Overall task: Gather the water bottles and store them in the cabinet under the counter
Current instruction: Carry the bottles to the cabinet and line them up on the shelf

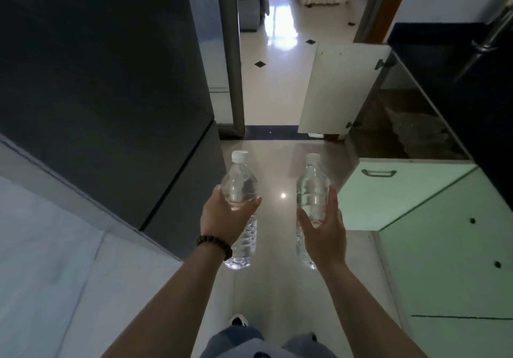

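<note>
Above the kitchen floor (277,169), midway along the aisle, I carry two clear water bottles upright, caps pointing up and away from me. My left hand (227,216) curls its grip round the middle of the left bottle (241,188); my right hand (323,227) holds the right bottle (313,188) the same way, thumb and fingers wrapped round its waist. Ahead and to my right, the open cabinet (399,124) under the dark worktop (455,113) shows its cavity, its door (338,88) swung out into the aisle. I judge the right hand nearer that opening, so its bottle should go in first.
</note>
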`<state>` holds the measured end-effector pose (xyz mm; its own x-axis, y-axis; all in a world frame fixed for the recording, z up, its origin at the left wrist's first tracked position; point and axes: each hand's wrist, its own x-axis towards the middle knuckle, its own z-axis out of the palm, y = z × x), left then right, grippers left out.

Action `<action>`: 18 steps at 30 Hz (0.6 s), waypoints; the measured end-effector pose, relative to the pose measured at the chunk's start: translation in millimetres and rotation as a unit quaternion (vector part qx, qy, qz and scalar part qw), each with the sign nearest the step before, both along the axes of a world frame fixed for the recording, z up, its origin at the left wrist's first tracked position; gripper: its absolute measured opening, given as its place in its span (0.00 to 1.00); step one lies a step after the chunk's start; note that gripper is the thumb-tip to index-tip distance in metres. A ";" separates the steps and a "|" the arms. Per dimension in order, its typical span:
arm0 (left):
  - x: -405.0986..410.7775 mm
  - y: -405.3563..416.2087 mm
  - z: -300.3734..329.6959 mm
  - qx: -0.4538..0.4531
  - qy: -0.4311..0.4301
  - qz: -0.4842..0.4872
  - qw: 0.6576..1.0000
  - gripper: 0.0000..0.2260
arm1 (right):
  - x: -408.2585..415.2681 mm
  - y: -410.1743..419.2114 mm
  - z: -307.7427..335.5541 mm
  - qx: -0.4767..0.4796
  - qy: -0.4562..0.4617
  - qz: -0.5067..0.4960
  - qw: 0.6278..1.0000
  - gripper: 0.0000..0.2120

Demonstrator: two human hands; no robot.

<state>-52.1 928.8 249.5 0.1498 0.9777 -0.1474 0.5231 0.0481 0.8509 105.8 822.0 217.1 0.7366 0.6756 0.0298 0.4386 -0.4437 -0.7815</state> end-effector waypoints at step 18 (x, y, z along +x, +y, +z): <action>305.5 294.7 -11.9 0.003 0.022 -0.151 0.988 0.21 | 263.2 257.4 -25.2 0.030 0.039 -0.105 0.993 0.39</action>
<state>253.4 1223.5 237.6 0.4285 0.8902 -0.1550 0.5499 -0.1208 0.8265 369.0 1079.4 192.0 0.8623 0.5064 0.0020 0.2782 -0.4704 -0.8374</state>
